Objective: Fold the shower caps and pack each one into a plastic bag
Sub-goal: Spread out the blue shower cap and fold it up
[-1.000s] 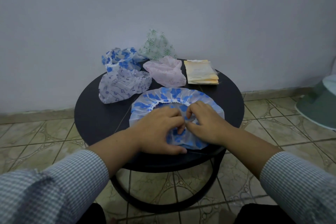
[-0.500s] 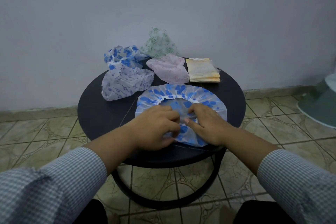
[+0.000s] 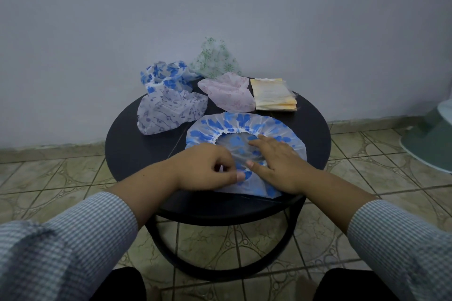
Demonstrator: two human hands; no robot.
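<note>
**Blue-flowered cap spread flat under my two hands**

I see the blue-flowered shower cap [image 3: 244,129] lying open at the centre of the frame on the round black table [image 3: 137,149], elastic rim up. My right hand [image 3: 276,164] lies flat on it, fingers straight and reaching into the opening; half a second ago those fingers were curled and bunched against the left ones. My left hand [image 3: 208,168] sits at the cap's lower left edge, fingers curled, thumb and forefinger pinching the film. The hands have drawn apart since the earlier frame, and the cap's opening shows wider. In the upper middle of the frame lie the purple-print cap [image 3: 168,112], a second blue cap [image 3: 166,78], the green cap [image 3: 215,58] and the pink cap [image 3: 227,93], with the stack of plastic bags [image 3: 274,95] just right of the pink one, all where they were
</note>
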